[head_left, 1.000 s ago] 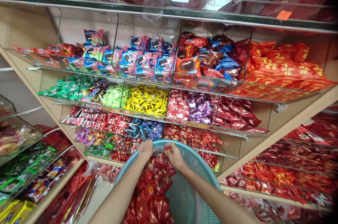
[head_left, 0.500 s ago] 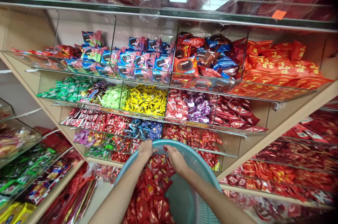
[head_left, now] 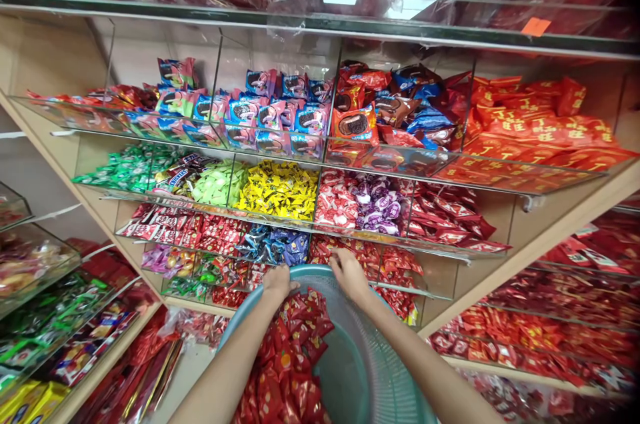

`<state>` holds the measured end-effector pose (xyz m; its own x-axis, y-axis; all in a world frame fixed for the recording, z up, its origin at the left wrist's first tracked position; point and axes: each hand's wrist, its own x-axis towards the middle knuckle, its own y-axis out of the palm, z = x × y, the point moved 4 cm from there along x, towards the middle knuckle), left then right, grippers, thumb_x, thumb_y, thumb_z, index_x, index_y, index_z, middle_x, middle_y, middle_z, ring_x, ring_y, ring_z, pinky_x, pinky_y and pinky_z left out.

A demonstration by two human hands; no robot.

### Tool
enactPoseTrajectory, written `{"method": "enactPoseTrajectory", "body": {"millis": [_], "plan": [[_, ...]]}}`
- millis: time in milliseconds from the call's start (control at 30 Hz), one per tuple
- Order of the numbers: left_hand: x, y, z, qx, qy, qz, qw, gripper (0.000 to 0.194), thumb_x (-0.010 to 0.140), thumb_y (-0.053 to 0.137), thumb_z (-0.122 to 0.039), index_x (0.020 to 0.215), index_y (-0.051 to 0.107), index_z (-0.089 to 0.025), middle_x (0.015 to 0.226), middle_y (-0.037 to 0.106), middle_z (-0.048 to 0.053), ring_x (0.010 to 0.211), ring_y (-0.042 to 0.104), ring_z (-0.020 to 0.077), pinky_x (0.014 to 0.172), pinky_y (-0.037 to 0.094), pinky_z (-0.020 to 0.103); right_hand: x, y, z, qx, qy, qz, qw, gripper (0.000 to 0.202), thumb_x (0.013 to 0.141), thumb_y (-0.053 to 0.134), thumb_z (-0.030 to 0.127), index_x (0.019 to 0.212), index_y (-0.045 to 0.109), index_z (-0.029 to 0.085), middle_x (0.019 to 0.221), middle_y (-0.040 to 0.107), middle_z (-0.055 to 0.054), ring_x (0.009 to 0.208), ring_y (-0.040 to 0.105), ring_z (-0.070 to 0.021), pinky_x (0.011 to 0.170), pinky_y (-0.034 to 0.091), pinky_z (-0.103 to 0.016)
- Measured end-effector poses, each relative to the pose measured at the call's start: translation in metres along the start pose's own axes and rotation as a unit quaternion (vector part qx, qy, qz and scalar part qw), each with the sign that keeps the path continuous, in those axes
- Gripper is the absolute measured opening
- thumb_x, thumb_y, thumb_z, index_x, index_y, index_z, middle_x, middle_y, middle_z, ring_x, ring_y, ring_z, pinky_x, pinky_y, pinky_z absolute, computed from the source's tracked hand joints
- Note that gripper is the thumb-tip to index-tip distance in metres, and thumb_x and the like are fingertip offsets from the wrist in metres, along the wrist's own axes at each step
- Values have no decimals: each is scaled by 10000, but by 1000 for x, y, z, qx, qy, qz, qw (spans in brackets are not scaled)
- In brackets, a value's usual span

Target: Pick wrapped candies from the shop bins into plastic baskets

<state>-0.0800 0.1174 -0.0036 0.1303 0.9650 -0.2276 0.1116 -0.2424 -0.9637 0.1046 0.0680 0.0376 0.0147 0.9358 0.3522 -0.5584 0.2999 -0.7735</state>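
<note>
My left hand (head_left: 277,283) is closed over the far rim of a blue-green plastic basket (head_left: 383,344). Small red candy packets (head_left: 287,357) are heaped along the basket's left side, while its grey-green bottom shows on the right. Just beyond the rim, my right hand (head_left: 350,272) reaches to a lower shelf bin of red candy packets (head_left: 367,256). Its fingers are bent and drawn together at the bin's front; whatever lies between the fingertips blends with the red packets behind.
Clear-fronted shelves rise ahead, with yellow candies (head_left: 280,189), purple candies (head_left: 377,204) and orange-red packets (head_left: 540,121). A slanting wooden side panel (head_left: 560,237) borders them on the right. More candy racks stand at both sides, with yellow packs (head_left: 37,404) at lower left.
My right hand has moved up and right from above the basket, where a red packet showed at its fingertips, to the shelf bin. My left hand stays on the rim.
</note>
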Motion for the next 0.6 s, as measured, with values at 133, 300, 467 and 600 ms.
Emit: {"method": "enactPoseTrajectory", "body": {"millis": [133, 300, 467, 600], "plan": [[-1, -1, 0, -8, 0, -2, 1000, 543, 655, 610, -508, 1048, 556, -138, 1061, 621, 149, 993, 574, 286, 809, 453, 344, 15, -9, -49, -130, 198, 42, 971, 436, 810, 430, 291, 1200, 411, 97, 1157, 475, -183, 1078, 455, -276, 893, 354, -360], [-2, -2, 1, -17, -7, 2, 1000, 561, 650, 609, -531, 1057, 552, -150, 1086, 608, 155, 1028, 559, 275, 833, 440, 330, 22, 3, -78, -162, 319, 160, 920, 814, 693, 558, 504, 1313, 248, 78, 1265, 371, -249, 1136, 426, -350, 875, 364, -411], [-3, -3, 0, -7, 1, 4, 1000, 582, 654, 601, -539, 1062, 548, -128, 1079, 609, 166, 1001, 569, 286, 808, 452, 353, 32, 16, -85, -159, 360, 226, 891, 937, 596, 634, 541, 1323, 254, 87, 1283, 368, -274, 1165, 400, -377, 889, 354, -464], [-1, -1, 1, -7, -3, -2, 1000, 608, 638, 602, -563, 1066, 553, -133, 1076, 608, 178, 1012, 565, 286, 811, 448, 353, 34, 21, -93, -154, 371, 230, 886, 921, 598, 660, 466, 1327, 254, 78, 1294, 365, -267, 1166, 408, -366, 888, 371, -450]]}}
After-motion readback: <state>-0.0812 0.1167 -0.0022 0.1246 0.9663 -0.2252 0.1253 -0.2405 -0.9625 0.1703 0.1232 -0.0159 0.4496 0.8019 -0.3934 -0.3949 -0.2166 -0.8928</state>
